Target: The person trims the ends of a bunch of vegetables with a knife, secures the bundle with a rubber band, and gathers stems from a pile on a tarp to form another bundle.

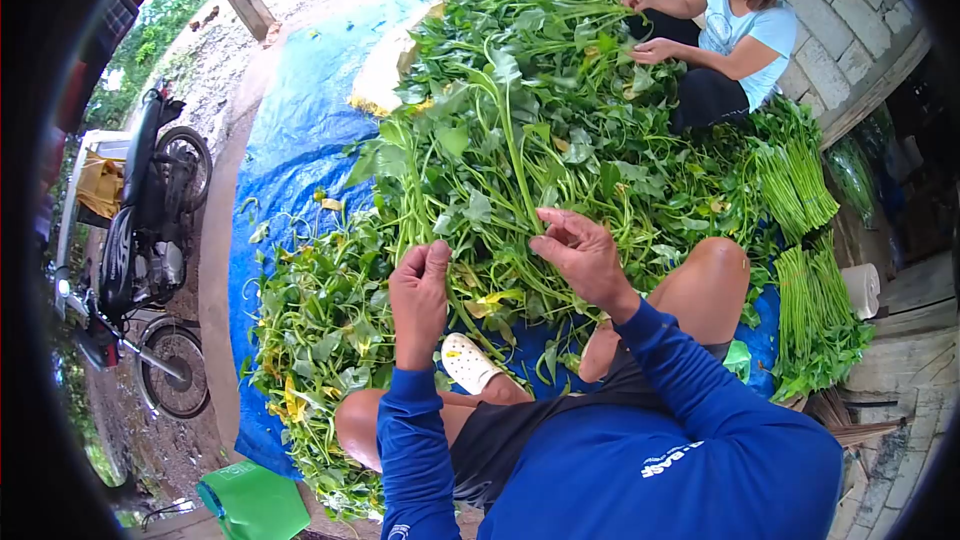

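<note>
My left hand point(418, 295) is closed around the lower ends of a small bunch of leafy green stems point(408, 180), its leaves pointing away from me. To the right, my right hand point(582, 258) pinches the end of a long leafy stem point(512, 140) between thumb and fingers. Both hands are above a large heap of leafy greens point(590, 130), which look like water spinach. The heap spreads over a blue tarp point(290, 120) and around my legs. Some yellow leaves point(497, 298) lie among the green ones.
A co-worker point(735, 40) sits at the far right, hands at the heap. Tied-looking bundles of stems point(815, 300) lie at my right. A motorcycle point(140, 230) stands left beyond the tarp. A green bag point(255, 502) lies at lower left, and a cream clog point(468, 364) is on my foot.
</note>
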Available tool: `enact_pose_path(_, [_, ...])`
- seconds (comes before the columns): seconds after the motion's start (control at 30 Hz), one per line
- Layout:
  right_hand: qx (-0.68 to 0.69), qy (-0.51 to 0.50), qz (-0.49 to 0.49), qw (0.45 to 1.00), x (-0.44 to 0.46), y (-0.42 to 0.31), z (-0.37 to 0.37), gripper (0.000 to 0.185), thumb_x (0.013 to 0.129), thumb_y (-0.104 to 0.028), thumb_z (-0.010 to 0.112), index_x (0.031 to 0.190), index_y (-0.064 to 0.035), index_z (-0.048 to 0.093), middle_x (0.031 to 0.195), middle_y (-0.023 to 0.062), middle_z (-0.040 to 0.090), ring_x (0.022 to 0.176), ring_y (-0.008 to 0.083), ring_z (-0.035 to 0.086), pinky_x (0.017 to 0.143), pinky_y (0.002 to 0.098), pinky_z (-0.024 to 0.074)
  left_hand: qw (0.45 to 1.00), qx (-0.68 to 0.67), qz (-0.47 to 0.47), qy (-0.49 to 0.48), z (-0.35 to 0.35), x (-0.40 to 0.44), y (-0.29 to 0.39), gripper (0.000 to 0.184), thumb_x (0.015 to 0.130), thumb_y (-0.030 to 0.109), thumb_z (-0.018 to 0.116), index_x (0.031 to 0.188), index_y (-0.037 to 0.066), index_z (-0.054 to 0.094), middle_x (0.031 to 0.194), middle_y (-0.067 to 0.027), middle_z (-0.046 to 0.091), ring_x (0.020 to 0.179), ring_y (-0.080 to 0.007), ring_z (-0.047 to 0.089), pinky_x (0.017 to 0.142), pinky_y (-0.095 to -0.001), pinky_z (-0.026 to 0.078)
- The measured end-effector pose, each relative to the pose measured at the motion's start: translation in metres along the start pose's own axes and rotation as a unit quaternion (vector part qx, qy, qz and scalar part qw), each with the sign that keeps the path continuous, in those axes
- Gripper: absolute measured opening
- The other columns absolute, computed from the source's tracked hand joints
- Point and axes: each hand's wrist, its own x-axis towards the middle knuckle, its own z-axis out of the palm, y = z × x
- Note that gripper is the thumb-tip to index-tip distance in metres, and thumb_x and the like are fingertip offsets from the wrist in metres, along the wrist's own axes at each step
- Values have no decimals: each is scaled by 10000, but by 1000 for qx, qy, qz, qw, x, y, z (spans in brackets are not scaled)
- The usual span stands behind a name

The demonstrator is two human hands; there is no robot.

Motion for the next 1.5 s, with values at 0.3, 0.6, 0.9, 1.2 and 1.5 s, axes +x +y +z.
enact_pose_path(0.3, [69, -114, 15, 991, -18, -1, 53, 271, 997, -51, 708, 1245, 56, 733, 1133, 46, 742, 1006, 92, 673, 871, 268, 557, 984, -128, -87, -89, 29, -11, -10, 408, 1113, 426, 590, 1177, 56, 750, 885, 42, 681, 719, -23, 574, 616, -202, 493])
enact_pose_path(0.6, [-77, -94, -75, 990, -13, 5, 91, 291, 970, -111, 706, 1219, 35, 742, 1053, 174, 747, 931, 253, 728, 835, 362, 579, 954, -226, -191, -56, 20, -4, -22, 605, 1148, 511, 429, 1285, -42, 633, 1046, -99, 706, 955, -164, 691, 858, -288, 574])
enact_pose_path(0.9, [-114, -80, -116, 983, 9, 27, 130, 249, 955, -143, 684, 1104, 46, 744, 997, 225, 732, 956, 402, 693, 871, 462, 552, 906, -342, -250, 5, -4, 18, -51, 588, 1101, 507, 564, 1337, -30, 608, 1120, -95, 693, 1034, -164, 680, 921, -328, 581])
enact_pose_path(1.2, [-119, 16, -17, 993, 60, 128, 75, 257, 976, -190, 704, 1154, -17, 771, 1076, 165, 773, 960, 287, 738, 882, 366, 581, 977, -82, -117, 160, -10, 27, -21, 362, 1042, 417, 722, 920, 76, 733, 707, 28, 613, 589, -35, 472, 543, -211, 324])
enact_pose_path(1.5, [-458, -4, 57, 887, 141, 231, 16, 233, 890, -189, 631, 1016, -40, 757, 1124, 263, 724, 1067, 456, 688, 955, 501, 563, 988, -15, -89, 127, -13, 29, -4, 463, 1060, 497, 665, 766, 142, 616, 635, 41, 536, 540, -36, 434, 501, -219, 298])
